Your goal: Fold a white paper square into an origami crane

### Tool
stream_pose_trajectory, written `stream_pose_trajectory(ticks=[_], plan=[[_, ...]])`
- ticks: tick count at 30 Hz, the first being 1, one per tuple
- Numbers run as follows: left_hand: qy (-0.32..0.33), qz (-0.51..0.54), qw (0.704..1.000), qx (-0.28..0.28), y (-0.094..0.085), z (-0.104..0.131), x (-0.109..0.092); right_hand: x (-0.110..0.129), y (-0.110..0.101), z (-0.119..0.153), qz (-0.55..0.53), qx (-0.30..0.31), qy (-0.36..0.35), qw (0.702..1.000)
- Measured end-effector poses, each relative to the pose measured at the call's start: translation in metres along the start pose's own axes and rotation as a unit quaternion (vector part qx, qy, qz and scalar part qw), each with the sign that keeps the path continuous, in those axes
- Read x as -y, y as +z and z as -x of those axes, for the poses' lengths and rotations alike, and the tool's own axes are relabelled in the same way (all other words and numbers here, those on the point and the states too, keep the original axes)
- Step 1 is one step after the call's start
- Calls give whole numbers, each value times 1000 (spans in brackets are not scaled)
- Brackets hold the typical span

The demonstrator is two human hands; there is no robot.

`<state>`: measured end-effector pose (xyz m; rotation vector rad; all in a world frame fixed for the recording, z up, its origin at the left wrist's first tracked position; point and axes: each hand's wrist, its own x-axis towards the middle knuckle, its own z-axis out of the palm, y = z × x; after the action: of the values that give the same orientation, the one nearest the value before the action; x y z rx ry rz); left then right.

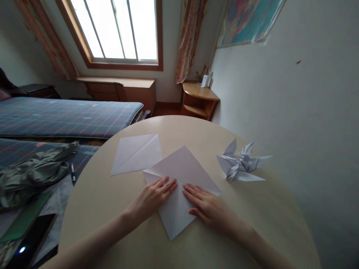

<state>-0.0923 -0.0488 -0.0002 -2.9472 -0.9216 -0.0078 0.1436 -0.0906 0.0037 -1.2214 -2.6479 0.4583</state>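
A white sheet of paper lies on the round table with one corner pointing away from me and another toward me; creases run across it. My left hand presses flat on its left part, fingers extended. On its right part rests my right hand, fingers stretched and thumb apart. Neither hand grips anything. Behind and to the left is a second white sheet with a diagonal crease, its near edge meeting the first sheet. Several folded paper shapes are clustered at the right.
The round table fills the foreground, with a white wall along its right. At the left, a bed holds crumpled green cloth, a pen, a green folder and a dark phone. A corner shelf stands beyond.
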Motion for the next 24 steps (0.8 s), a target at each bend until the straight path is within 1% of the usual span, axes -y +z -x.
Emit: stream_pose_trajectory(ticks=[3,7,10,15,17,21,24], plan=[[-38,11,999,31,-5,1,-3,-1,-3,-1,-25,8,15,1000],[-115,20,991,61,-8,6,-1,0,-6,-1,-34,16,27,999],[-167,4,985,53,-9,8,0,0,-6,-1,-33,4,16,999],[-253,-69,964,46,-6,12,2,-4,-6,2,-29,-20,-5,999],[-268,-95,958,41,-5,13,2,-6,-8,3,-33,-19,-11,999],[-282,-139,948,42,-5,10,-2,-10,-13,6,-53,8,-26,998],[-288,-148,945,39,-8,7,-4,-13,-14,6,-66,10,-38,997]])
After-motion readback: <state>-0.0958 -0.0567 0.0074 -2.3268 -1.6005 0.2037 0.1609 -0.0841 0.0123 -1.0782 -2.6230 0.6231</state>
